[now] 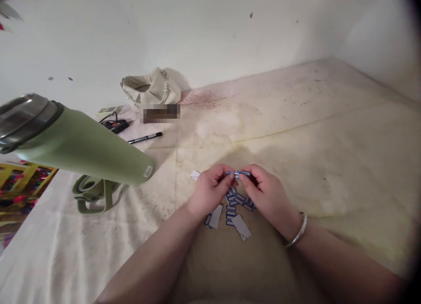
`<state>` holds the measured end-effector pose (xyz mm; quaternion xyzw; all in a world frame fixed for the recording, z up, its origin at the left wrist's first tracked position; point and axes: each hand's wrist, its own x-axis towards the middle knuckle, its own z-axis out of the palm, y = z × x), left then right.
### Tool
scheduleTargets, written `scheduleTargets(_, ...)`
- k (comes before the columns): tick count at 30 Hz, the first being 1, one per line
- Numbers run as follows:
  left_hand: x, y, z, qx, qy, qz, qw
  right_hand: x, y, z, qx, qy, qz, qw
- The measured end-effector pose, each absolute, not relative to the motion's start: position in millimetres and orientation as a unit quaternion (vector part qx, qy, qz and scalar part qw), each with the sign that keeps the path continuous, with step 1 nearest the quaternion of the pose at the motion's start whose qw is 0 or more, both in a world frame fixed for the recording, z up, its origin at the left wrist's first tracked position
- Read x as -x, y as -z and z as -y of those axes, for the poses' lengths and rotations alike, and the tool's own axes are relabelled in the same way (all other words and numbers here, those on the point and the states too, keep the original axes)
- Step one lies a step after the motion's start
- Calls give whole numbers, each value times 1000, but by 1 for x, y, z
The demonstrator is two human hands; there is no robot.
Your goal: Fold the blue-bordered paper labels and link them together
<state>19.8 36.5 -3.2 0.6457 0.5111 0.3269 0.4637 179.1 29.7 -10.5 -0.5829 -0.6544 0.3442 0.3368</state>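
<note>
Between the fingertips of both my hands is a small blue-and-white strip [238,174], held level above the table; its exact kind is unclear. My left hand [209,189] pinches its left end, my right hand [269,195] the right end, with a pale bracelet [300,230] around that wrist. Below the hands lie several blue-edged flat pieces [230,216], loosely grouped and partly covered. Two white paper pieces [241,227] rest among them, and another white scrap [195,175] lies beside my left hand.
A tall green tumbler [88,142] stands at the left, with a green lid with a handle [94,194] near its base. Behind are a black pen [146,137], a dark corded device [117,126] and a cream handbag [154,87] against the wall. Cream cloth [138,238] covers the table.
</note>
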Motion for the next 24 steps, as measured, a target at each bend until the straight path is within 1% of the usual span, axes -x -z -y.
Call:
scheduleTargets(3,-20,3,-37,-653,-315,-512,461,-179,10,-29,581,-340,669,315)
scheduleTargets(8,-20,-1,-38,-709,-276,-512,399,-176,9,-25,568,-330,701,277)
scheduleTargets(16,-21,-4,-39,-728,-264,-506,380,-175,5,-24,553,-328,720,261)
scheduleTargets(21,-22,0,-38,-656,-323,-528,433,-175,5,-24,566,-351,687,291)
scheduleTargets(24,-22,1,-38,-577,-379,-537,484,-175,2,-20,576,-333,698,265)
